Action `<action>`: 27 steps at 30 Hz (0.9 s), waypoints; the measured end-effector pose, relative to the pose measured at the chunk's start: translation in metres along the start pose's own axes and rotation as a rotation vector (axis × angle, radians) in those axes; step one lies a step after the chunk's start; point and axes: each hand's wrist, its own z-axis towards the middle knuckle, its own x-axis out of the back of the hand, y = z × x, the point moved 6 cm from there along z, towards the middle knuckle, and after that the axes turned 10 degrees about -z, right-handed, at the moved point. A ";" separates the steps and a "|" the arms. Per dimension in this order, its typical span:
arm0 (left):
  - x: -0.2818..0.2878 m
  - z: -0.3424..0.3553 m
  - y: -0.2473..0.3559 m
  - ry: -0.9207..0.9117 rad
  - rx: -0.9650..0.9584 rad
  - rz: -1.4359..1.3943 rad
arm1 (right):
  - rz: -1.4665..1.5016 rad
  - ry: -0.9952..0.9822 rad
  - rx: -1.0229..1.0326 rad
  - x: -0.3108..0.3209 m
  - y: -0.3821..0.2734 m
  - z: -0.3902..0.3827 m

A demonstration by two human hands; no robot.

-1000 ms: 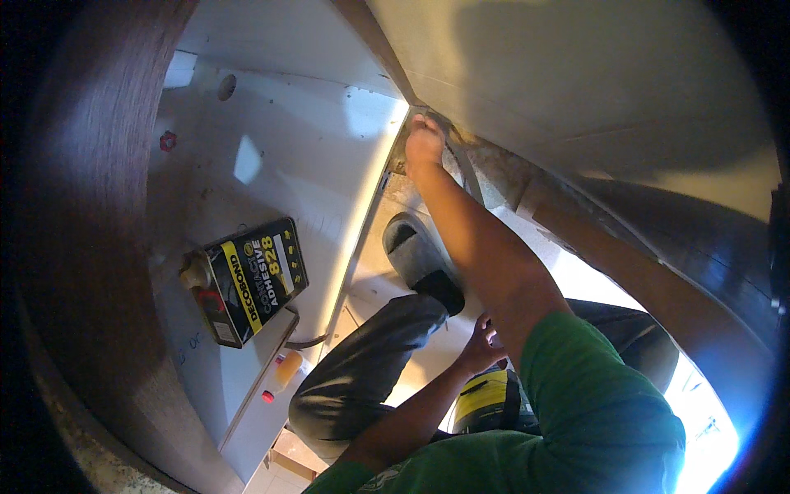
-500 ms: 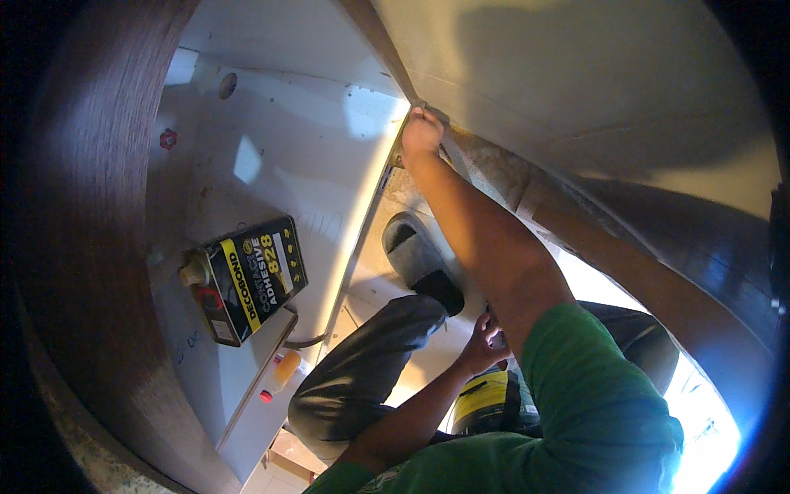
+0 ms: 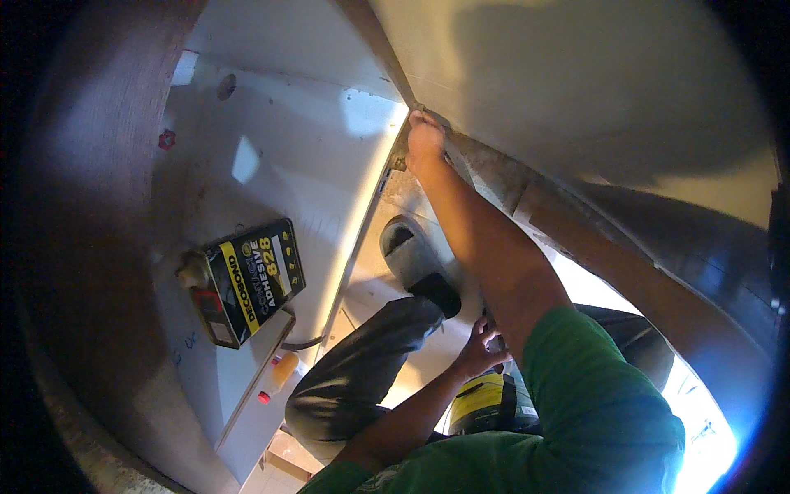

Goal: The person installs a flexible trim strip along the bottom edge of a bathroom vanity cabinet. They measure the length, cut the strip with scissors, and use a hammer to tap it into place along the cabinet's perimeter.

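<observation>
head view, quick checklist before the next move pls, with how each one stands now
1. Right hand at the corner where the panels meet: ok.
2. What the right hand grips: cannot tell, its fingers hide it.
3. Left hand apart from the right hand: ok, it is above the yellow-black can.
4. Slipper clear of both hands: ok.
5. White panel free of loose things: not ok, the black tin rests on it.
6. Black tin sealed: cannot tell.
</observation>
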 end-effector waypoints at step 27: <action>-0.005 -0.008 0.002 -0.053 0.116 -0.117 | 0.376 -0.459 -0.257 -0.004 -0.018 0.009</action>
